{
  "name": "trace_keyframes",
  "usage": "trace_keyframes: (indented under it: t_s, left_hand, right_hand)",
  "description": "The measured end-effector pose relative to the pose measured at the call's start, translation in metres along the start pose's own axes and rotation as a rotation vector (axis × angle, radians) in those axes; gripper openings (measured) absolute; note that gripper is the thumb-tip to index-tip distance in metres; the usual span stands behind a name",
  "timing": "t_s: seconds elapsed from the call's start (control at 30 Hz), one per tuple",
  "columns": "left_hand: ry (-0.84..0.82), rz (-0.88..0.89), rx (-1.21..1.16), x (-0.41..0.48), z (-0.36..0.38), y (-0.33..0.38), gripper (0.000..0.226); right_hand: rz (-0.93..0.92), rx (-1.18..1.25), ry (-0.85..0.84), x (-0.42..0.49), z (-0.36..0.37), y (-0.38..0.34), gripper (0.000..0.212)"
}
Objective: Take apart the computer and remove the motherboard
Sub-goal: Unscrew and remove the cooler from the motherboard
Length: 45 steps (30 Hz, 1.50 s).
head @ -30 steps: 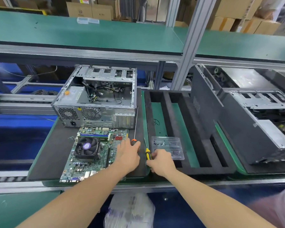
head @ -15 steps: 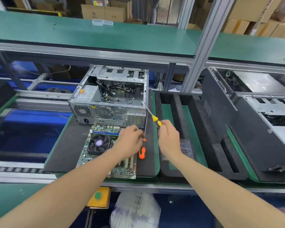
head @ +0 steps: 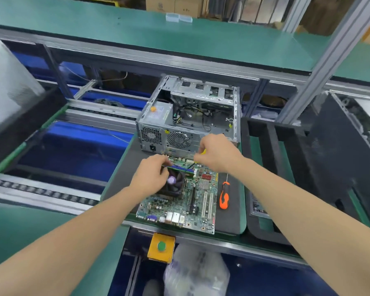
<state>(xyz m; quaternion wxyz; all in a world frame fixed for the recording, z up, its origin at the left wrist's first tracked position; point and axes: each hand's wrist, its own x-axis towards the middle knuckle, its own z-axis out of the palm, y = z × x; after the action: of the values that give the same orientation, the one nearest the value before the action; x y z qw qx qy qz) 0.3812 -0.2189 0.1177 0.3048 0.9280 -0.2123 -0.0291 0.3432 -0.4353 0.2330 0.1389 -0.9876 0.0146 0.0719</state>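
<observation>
The motherboard (head: 192,201) lay flat just in front of the case (head: 192,116) — long axis running from it toward you. Your right hand (head: 218,153), nearer the case, pinched a screwdriver (head: 203,151); your left hand (head: 152,178) curled over the fan (head: 176,185) — gripping or not, I could not tell.

No writing is legible; the power supply label (head: 166,113) is blurred.

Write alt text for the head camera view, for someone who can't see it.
A removed motherboard lies on a dark mat in front of the open computer case; the left hand rests on its cooler fan while the right hand holds a yellow-handled screwdriver to the board. An orange screwdriver lies beside it.
</observation>
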Motion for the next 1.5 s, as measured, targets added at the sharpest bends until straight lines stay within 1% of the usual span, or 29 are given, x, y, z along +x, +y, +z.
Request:
trace_keyframes:
  t_s: [0.07, 0.13, 0.23, 0.33, 0.43, 0.5, 0.6, 0.77, 0.87, 1.1, 1.27, 1.5]
  left_hand:
    - [-0.053, 0.060, 0.031, 0.006, 0.008, 0.003, 0.024]
    - [-0.100, 0.123, 0.069, 0.012, 0.018, 0.007, 0.025]
    - [-0.144, 0.184, 0.117, 0.020, 0.033, 0.009, 0.028]
    - [-0.107, 0.192, 0.140, 0.022, 0.046, 0.007, 0.029]
    - [-0.075, 0.226, 0.227, 0.023, 0.053, 0.003, 0.028]
    - [-0.078, 0.217, 0.285, 0.024, 0.055, 0.002, 0.027]
    - [-0.065, 0.192, 0.374, 0.023, 0.056, 0.001, 0.025]
    - [-0.049, 0.178, 0.320, 0.023, 0.056, 0.000, 0.021]
    - [-0.077, 0.182, 0.297, 0.023, 0.056, 0.001, 0.021]
    - [-0.114, 0.174, 0.347, 0.023, 0.054, 0.004, 0.028]
    - [-0.124, 0.182, 0.386, 0.024, 0.052, 0.005, 0.031]
    - [-0.121, 0.199, 0.392, 0.024, 0.054, 0.003, 0.030]
  right_hand:
    - [0.028, -0.062, -0.027, 0.005, 0.000, -0.006, 0.033]
    - [0.018, -0.114, -0.047, 0.008, 0.000, -0.009, 0.037]
    - [0.010, -0.124, -0.065, 0.010, 0.002, -0.009, 0.040]
    - [0.013, -0.109, -0.071, 0.012, 0.004, -0.008, 0.039]
    - [0.008, -0.084, -0.049, 0.014, 0.006, -0.007, 0.036]
    - [0.021, -0.066, -0.049, 0.014, 0.007, -0.008, 0.033]
    - [0.040, -0.047, -0.070, 0.014, 0.009, -0.010, 0.034]
    - [0.032, -0.038, -0.070, 0.014, 0.006, -0.007, 0.037]
    - [0.011, -0.048, -0.048, 0.014, 0.004, -0.008, 0.037]
    - [0.043, -0.020, -0.072, 0.017, 0.012, -0.011, 0.036]
    - [0.004, -0.085, -0.109, 0.016, 0.012, -0.012, 0.031]
    - [0.034, -0.056, -0.096, 0.013, 0.008, -0.011, 0.036]
